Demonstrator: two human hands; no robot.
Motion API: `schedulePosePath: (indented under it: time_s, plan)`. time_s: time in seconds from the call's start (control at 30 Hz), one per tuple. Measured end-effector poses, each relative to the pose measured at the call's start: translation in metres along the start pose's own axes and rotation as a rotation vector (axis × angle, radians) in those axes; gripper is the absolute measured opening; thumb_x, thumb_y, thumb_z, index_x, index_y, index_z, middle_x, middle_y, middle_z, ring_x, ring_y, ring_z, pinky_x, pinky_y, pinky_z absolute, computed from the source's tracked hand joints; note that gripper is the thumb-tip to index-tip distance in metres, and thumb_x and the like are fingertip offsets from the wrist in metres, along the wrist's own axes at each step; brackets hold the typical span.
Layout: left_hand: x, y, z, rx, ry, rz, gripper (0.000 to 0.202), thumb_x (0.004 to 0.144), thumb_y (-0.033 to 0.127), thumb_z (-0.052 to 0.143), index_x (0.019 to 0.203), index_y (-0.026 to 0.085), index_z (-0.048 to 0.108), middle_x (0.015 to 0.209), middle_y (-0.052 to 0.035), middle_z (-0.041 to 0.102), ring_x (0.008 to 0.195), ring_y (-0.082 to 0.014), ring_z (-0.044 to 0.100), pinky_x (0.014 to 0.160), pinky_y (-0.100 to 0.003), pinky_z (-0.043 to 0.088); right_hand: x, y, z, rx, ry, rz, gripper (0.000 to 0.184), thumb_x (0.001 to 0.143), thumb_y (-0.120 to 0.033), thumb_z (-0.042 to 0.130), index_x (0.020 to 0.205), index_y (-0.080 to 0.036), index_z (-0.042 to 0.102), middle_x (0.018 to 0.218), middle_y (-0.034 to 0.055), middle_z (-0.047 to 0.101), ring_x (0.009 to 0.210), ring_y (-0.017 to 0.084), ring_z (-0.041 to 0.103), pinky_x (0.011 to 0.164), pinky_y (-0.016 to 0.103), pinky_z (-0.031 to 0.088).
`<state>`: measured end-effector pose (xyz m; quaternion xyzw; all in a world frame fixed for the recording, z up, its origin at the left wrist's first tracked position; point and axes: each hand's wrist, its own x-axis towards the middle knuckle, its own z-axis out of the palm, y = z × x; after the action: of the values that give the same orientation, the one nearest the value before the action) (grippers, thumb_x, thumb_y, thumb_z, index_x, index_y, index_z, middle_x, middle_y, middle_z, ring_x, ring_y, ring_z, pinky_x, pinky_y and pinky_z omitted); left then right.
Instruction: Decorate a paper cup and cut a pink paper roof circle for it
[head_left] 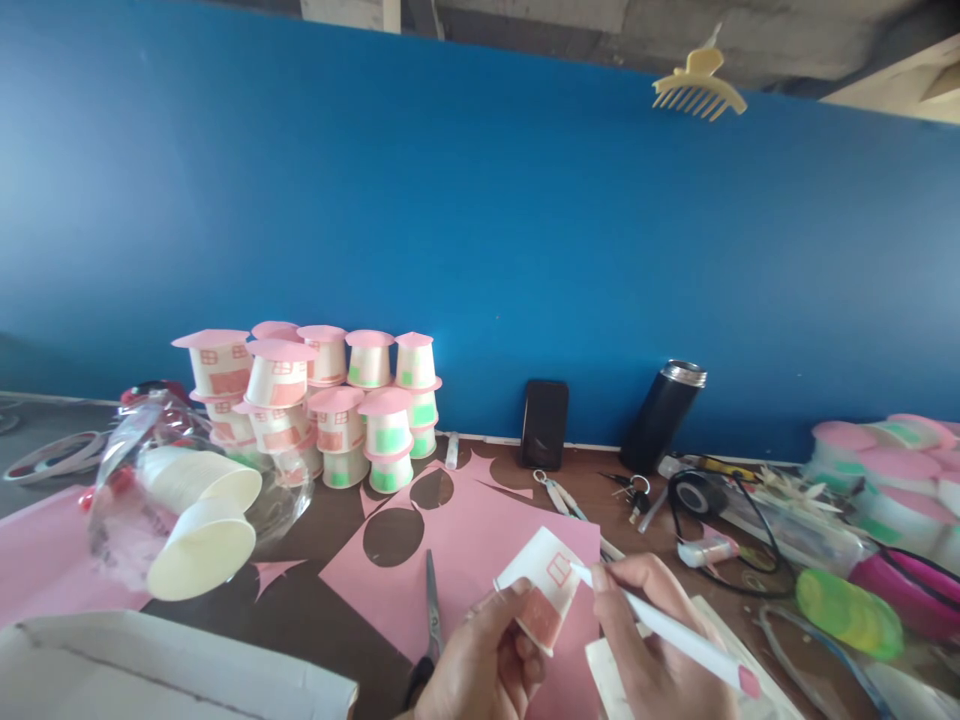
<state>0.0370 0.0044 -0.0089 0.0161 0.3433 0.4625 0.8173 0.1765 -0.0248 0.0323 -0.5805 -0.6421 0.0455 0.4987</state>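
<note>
My left hand (484,655) is closed around a small white paper cup (541,585), tilted over the table. The cup carries a red coloured block near its rim and a red window outline above it. In my right hand (649,635) is a white marker pen (686,632) with a red end, its tip at the window drawing. Beneath both hands lies a pink paper sheet (480,530) with round holes cut out. Black-handled scissors (431,620) rest on the sheet, just left of my left hand.
Stacked cups with pink paper tops (337,400) stand at back left. Loose paper cups (202,550) lie in a clear plastic bag. Along the blue partition (480,220) are a phone (544,425) and a black bottle (664,415). Keys, cable and more decorated cups (892,480) crowd the right.
</note>
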Motion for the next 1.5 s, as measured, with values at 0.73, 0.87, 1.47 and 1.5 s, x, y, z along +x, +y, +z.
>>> schedulePosePath:
  time_s: [0.73,0.87,1.47,1.5]
  plan:
    - [-0.011,0.004,0.009,-0.002,0.018,0.007,0.021,0.086,0.014,0.058,0.066,0.007,0.060,0.045,0.0011,0.050,0.037,-0.0056,0.045,0.038,-0.014,0.038,0.001,-0.001,0.002,0.004,0.022,-0.012,0.020,0.088,-0.035,0.054,0.071,-0.023,0.053,0.050,-0.0063,0.050,0.038,0.011,0.045,0.037,0.020,0.037]
    - [-0.011,0.004,0.009,-0.010,0.007,0.010,0.019,0.084,0.013,0.060,0.066,0.007,0.061,0.045,0.0011,0.050,0.037,-0.0053,0.044,0.037,-0.014,0.038,0.000,-0.005,0.002,-0.012,0.019,0.044,0.023,0.087,-0.040,0.053,0.070,-0.024,0.053,0.049,-0.0061,0.049,0.040,0.011,0.045,0.039,0.021,0.037]
    - [-0.010,0.004,0.009,-0.005,0.000,0.009,0.020,0.084,0.013,0.060,0.065,0.008,0.060,0.045,0.0016,0.049,0.038,-0.0052,0.043,0.038,-0.014,0.038,-0.001,-0.012,0.002,-0.049,0.035,0.198,0.029,0.084,-0.048,0.053,0.067,-0.025,0.053,0.047,-0.0061,0.049,0.040,0.012,0.044,0.041,0.023,0.037]
    - [-0.011,0.004,0.010,-0.002,0.001,0.007,0.022,0.085,0.014,0.058,0.065,0.008,0.059,0.045,0.0018,0.048,0.037,-0.0052,0.043,0.038,-0.014,0.037,-0.001,-0.012,0.002,-0.052,0.036,0.194,0.028,0.084,-0.047,0.053,0.067,-0.025,0.053,0.047,-0.0061,0.049,0.040,0.012,0.044,0.041,0.023,0.037]
